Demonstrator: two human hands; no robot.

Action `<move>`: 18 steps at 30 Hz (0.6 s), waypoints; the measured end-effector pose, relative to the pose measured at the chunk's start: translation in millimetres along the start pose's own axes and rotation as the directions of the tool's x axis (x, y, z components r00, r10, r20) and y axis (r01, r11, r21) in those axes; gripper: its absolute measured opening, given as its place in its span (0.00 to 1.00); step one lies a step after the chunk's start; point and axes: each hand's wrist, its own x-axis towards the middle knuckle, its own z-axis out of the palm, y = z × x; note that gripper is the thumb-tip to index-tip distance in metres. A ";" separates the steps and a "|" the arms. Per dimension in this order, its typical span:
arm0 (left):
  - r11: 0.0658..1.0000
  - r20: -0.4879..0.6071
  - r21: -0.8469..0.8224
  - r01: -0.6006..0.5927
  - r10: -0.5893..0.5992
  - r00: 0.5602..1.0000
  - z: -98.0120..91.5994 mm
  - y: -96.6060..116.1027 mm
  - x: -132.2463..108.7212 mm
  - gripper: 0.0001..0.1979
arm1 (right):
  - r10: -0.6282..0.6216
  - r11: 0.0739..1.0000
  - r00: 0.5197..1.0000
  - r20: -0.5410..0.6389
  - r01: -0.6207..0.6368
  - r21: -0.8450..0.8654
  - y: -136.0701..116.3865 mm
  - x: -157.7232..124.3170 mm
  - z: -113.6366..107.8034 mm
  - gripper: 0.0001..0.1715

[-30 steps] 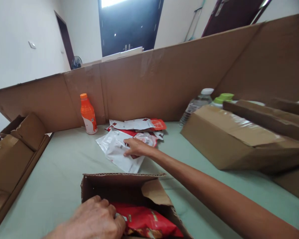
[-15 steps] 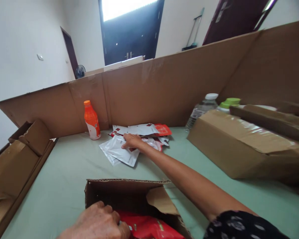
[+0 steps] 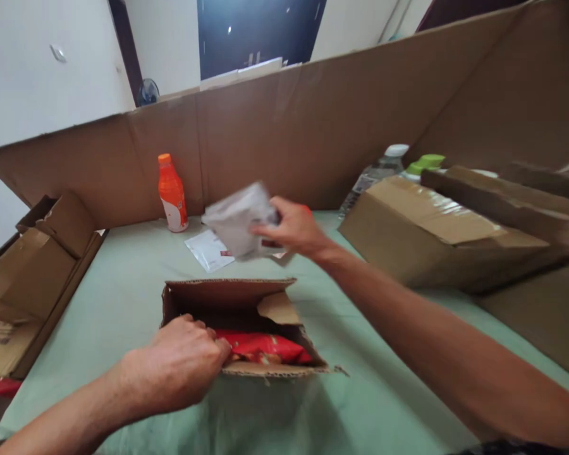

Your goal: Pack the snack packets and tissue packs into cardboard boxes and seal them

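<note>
My right hand (image 3: 294, 226) is closed on a blurred white packet (image 3: 237, 220), held in the air above the green table (image 3: 123, 284) just beyond a small open cardboard box (image 3: 227, 297). Red packets (image 3: 263, 347) lie inside that box. My left hand (image 3: 184, 360) is curled over the box's near left edge, fingers tucked in against the red packets. Another white packet (image 3: 208, 248) lies flat on the table under the lifted one.
An orange bottle (image 3: 171, 193) stands against the tall cardboard wall (image 3: 313, 126). A large closed carton (image 3: 431, 234) sits at right, with a clear bottle (image 3: 377, 174) and a green-capped one (image 3: 424, 164) behind it. Flattened cardboard (image 3: 28, 278) lies at left.
My right hand has lifted a white packet off the pile and brought it toward the box. The view has tilted down, and my left hand stays at the box.
</note>
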 end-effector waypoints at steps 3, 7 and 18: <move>0.999 -0.046 0.014 -0.029 0.030 0.998 4.5 2.2 -4.2 0.09 | -0.174 0.975 0.961 -0.216 0.199 0.098 -34.4 -52.2 -40.5 0.26; 1.000 -0.071 0.029 0.002 0.000 0.998 6.5 8.4 -8.5 0.09 | -0.437 0.897 0.881 -0.183 0.442 -0.017 -55.6 -115.7 -49.5 0.19; 0.995 -0.158 -0.006 0.102 -0.101 0.982 24.4 19.1 -10.6 0.12 | 0.071 0.473 0.698 0.713 0.605 -0.640 -57.0 -115.0 58.9 0.12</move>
